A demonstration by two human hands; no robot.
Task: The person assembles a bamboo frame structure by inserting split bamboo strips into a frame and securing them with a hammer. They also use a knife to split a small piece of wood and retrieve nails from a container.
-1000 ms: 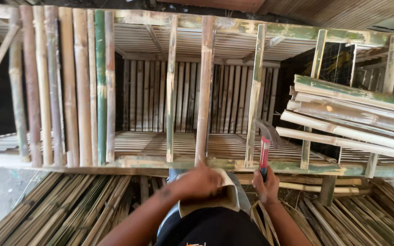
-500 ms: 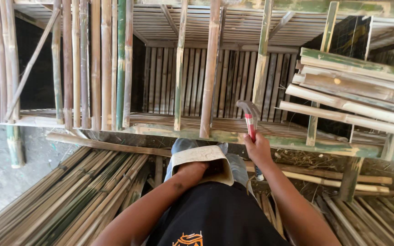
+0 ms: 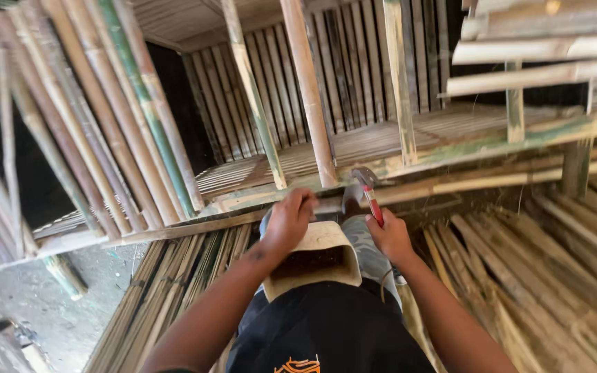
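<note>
Gripping a hammer (image 3: 367, 191), right hand (image 3: 390, 237); left hand (image 3: 287, 221) touches pouch (image 3: 319, 242)

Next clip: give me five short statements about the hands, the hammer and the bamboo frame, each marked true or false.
1. The right hand holds a hammer with a red handle. True.
2. The left hand holds a saw. False: it holds no tool; it rests at the rim of the pouch at the waist.
3. The hammer's head is up near the frame's rail. True.
4. The bamboo poles leaning on the left lie flat on the ground. False: they stand slanted against the frame.
5. The pouch is bright blue. False: it is pale tan.
</note>
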